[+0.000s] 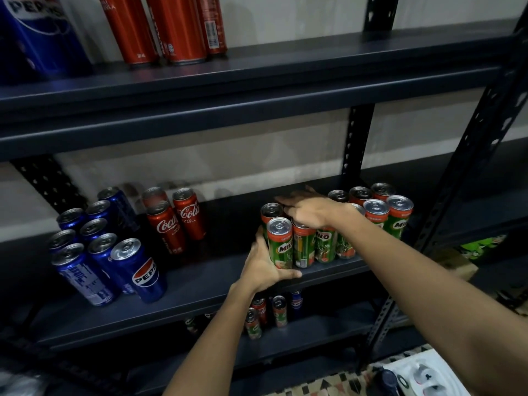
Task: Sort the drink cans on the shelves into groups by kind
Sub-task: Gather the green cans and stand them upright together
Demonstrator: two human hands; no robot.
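Observation:
On the middle shelf [200, 284] stand three groups: blue Pepsi cans [94, 247] at the left, red Coca-Cola cans [174, 221] in the middle, green Milo cans [380, 210] at the right. My left hand [263, 267] grips a front Milo can [281, 244] near its base, thumb under it at the shelf edge. My right hand [311, 210] lies over the tops of the Milo cans behind it, fingers curled on them. Which can it holds is hidden.
The top shelf [314, 70] carries a Pepsi can [40, 35] and red cola cans [171, 27]. The bottom shelf holds mixed cans [265, 312]. Black perforated uprights [480, 155] frame the right side. A patterned floor with small items [414, 375] lies at the lower right.

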